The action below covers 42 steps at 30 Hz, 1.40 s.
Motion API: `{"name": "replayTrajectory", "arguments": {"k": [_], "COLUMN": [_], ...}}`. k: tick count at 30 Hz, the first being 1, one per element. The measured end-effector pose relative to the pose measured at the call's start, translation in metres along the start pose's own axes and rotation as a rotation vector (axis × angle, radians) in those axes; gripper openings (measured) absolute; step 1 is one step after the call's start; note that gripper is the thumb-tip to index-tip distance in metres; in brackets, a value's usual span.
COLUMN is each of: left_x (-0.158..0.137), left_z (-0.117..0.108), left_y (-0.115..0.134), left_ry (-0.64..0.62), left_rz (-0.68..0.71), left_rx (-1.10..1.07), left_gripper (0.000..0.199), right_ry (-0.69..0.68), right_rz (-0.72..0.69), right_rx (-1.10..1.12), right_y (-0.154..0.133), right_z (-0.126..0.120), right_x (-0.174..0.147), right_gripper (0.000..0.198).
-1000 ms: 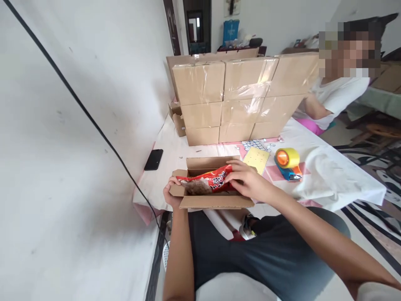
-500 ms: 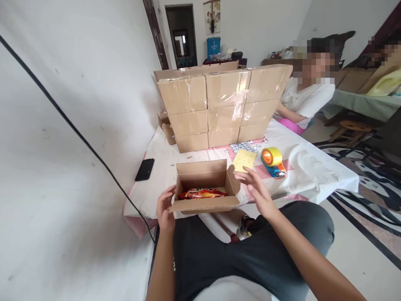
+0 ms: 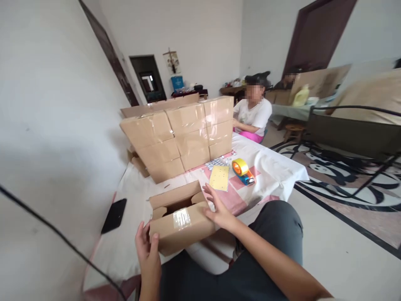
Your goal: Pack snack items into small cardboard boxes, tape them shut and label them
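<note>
A small open cardboard box [image 3: 186,237] stands at the near edge of the table, its near flap raised and leaning inward over the opening. A shiny patch of tape or a label [image 3: 182,218] sits on that near side. My left hand [image 3: 147,246] grips the left end, thumb on the front and fingers around the corner. At the right end, my right hand [image 3: 219,211] has its thumb against the near flap and its fingers over the side flap. Whatever lies inside the box is hidden now. A tape dispenser [image 3: 242,170] with yellow tape rests beyond my right hand.
Stacked, taped cardboard boxes [image 3: 178,138] form a wall at the back of the table [image 3: 269,163]. A black phone [image 3: 114,215] lies at the left. A black cable [image 3: 59,234] crosses the left side. Another person [image 3: 253,110] sits beyond the table.
The near flap has come up and over, covering the red packet seen inside before. Both hands have closed in on the box ends. The view has swung to the right.
</note>
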<state>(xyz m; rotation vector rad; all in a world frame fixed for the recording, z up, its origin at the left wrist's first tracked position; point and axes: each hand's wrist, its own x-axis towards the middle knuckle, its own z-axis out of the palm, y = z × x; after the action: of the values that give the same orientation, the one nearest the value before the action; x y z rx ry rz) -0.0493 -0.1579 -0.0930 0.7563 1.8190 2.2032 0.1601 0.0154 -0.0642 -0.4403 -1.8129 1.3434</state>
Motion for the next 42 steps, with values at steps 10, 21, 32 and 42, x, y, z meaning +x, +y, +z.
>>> {"name": "replayTrajectory", "arguments": {"k": [10, 21, 32, 42], "left_x": [-0.006, -0.006, -0.001, -0.007], "left_z": [0.026, 0.031, 0.028, 0.031], "left_y": [0.015, 0.013, -0.002, -0.001], "left_ry": [-0.085, -0.066, -0.060, -0.015], "left_rz": [-0.154, -0.010, 0.026, 0.126], "left_rx": [-0.035, 0.112, 0.111, 0.142], "left_gripper": [0.071, 0.044, 0.043, 0.041], "right_ry": [0.012, -0.088, -0.062, -0.056], "right_rz": [-0.150, -0.310, -0.239, -0.246], "right_rx": [0.241, 0.113, 0.138, 0.134], "right_y": [0.007, -0.005, -0.009, -0.002], "right_z": [-0.004, -0.013, -0.010, -0.009], "right_x": [0.048, 0.024, 0.022, 0.021], "right_gripper": [0.054, 0.032, 0.025, 0.032]}}
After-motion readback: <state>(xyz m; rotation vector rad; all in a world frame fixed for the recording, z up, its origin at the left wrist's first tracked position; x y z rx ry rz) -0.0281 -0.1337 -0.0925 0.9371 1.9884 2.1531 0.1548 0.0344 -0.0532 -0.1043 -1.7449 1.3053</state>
